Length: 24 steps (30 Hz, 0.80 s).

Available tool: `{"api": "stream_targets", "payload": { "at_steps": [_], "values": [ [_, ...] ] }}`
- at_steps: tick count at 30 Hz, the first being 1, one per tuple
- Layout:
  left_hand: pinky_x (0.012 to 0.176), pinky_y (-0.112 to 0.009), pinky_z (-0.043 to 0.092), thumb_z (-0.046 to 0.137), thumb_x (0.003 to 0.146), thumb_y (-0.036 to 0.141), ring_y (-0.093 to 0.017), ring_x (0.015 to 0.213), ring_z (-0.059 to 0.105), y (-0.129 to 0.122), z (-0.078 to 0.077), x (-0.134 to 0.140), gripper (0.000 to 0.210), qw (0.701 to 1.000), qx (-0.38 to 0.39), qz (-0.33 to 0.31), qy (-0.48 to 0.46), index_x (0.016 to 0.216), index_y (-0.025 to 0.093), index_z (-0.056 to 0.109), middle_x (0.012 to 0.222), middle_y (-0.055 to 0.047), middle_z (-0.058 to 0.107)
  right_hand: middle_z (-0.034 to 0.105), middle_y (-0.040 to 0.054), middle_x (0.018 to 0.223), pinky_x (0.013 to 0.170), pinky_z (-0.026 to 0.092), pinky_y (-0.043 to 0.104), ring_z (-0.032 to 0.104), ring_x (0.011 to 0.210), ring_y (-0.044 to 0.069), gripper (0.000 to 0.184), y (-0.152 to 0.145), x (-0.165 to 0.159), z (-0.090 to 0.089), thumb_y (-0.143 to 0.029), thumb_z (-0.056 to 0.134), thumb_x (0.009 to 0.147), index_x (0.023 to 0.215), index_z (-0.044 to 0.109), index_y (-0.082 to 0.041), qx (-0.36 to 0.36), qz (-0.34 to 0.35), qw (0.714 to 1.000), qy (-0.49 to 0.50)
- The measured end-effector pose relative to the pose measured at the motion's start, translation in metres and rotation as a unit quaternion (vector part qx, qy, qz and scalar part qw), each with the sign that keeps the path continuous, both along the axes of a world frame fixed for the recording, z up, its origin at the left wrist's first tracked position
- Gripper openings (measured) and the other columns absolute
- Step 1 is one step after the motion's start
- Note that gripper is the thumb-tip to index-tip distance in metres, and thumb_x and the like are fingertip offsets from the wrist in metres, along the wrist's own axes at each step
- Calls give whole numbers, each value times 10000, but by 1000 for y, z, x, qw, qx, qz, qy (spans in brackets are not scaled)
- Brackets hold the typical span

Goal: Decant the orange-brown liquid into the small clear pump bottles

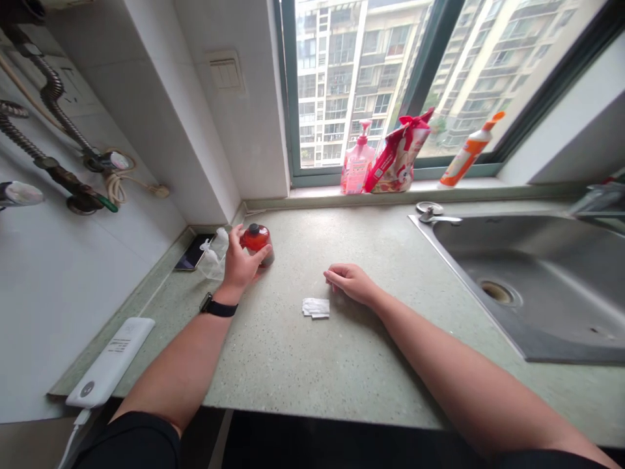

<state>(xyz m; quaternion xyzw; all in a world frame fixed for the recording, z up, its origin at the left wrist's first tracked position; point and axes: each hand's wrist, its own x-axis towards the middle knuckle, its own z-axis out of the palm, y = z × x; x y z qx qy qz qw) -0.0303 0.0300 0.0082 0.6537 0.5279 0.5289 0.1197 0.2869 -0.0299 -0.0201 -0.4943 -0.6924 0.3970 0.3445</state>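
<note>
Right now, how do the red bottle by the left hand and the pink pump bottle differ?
Hold: the red bottle is gripped by the left hand; the pink pump bottle is untouched.
Place: the red bottle is over the counter; the pink pump bottle stands on the windowsill.
Top: the red bottle has a black cap; the pink pump bottle has a pump head.
Shared: both have their tops upward.

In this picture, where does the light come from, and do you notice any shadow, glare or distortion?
Head view: daylight comes through the window, leaving the buildings outside pale; head view: a soft shadow lies along the right forearm; head view: the sink has a dull sheen; head view: wide-angle distortion seems to tilt the window's lines.
</note>
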Motion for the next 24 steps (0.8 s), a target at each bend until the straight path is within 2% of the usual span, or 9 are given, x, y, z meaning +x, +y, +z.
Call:
{"api": "stream_targets", "payload": {
  "at_steps": [4, 7, 10, 13, 16, 18, 20, 24],
  "values": [
    [1056, -492, 580, 924, 752, 514, -280, 1148, 720, -13, 7, 21, 910, 996, 39, -78, -2, 1472, 240, 440, 1301, -126, 675, 662, 11, 636, 682, 442, 315, 579, 622, 165, 460, 8, -1, 0, -629, 566, 913, 732, 651, -215, 31, -43, 998, 39],
    [1053, -480, 577, 915, 764, 511, -271, 1140, 721, -26, 12, 42, 905, 992, 49, -115, 13, 1481, 244, 431, 1276, -119, 681, 698, 39, 734, 749, 476, 325, 621, 719, 178, 487, 15, -1, 10, -669, 544, 915, 789, 651, -210, 67, -86, 992, 68],
    [1029, -479, 584, 927, 754, 497, -279, 1126, 724, -35, 14, 64, 897, 987, 40, -150, 40, 1468, 251, 444, 1238, -110, 700, 729, 54, 850, 816, 498, 329, 650, 824, 185, 464, 21, 1, 39, -660, 573, 909, 876, 671, -208, 114, -118, 982, 97],
    [978, -462, 600, 940, 735, 505, -281, 1085, 733, -37, 16, 82, 907, 982, 30, -179, 60, 1458, 255, 452, 1219, -106, 711, 744, 61, 857, 787, 502, 326, 673, 833, 194, 408, 23, 4, 83, -598, 617, 919, 894, 696, -198, 172, -91, 974, 119],
    [939, -441, 608, 930, 747, 530, -272, 1053, 734, -34, 16, 96, 885, 978, 34, -193, 70, 1445, 248, 464, 1199, -102, 719, 761, 52, 856, 761, 476, 320, 666, 805, 185, 325, 20, 2, 123, -509, 657, 930, 890, 729, -194, 202, -86, 976, 9],
    [938, -436, 607, 925, 757, 533, -271, 1060, 732, -31, 13, 102, 867, 977, 40, -196, 72, 1438, 248, 470, 1198, -101, 722, 761, 50, 856, 742, 448, 319, 653, 803, 185, 275, 16, -3, 138, -444, 652, 947, 873, 741, -195, 217, -107, 967, -77],
    [943, -436, 606, 925, 757, 540, -275, 1077, 733, -28, 7, 106, 865, 977, 43, -196, 68, 1433, 248, 472, 1212, -104, 722, 757, 49, 846, 713, 416, 318, 641, 788, 186, 258, 13, -11, 142, -430, 679, 946, 860, 749, -198, 217, -114, 957, -156],
    [912, -432, 615, 930, 739, 578, -286, 1083, 737, -23, -7, 106, 876, 977, 37, -200, 60, 1422, 247, 492, 1278, -127, 712, 753, 44, 859, 698, 374, 315, 616, 774, 180, 228, 13, -22, 131, -425, 745, 924, 858, 753, -207, 224, -104, 939, -240]
  ]
}}
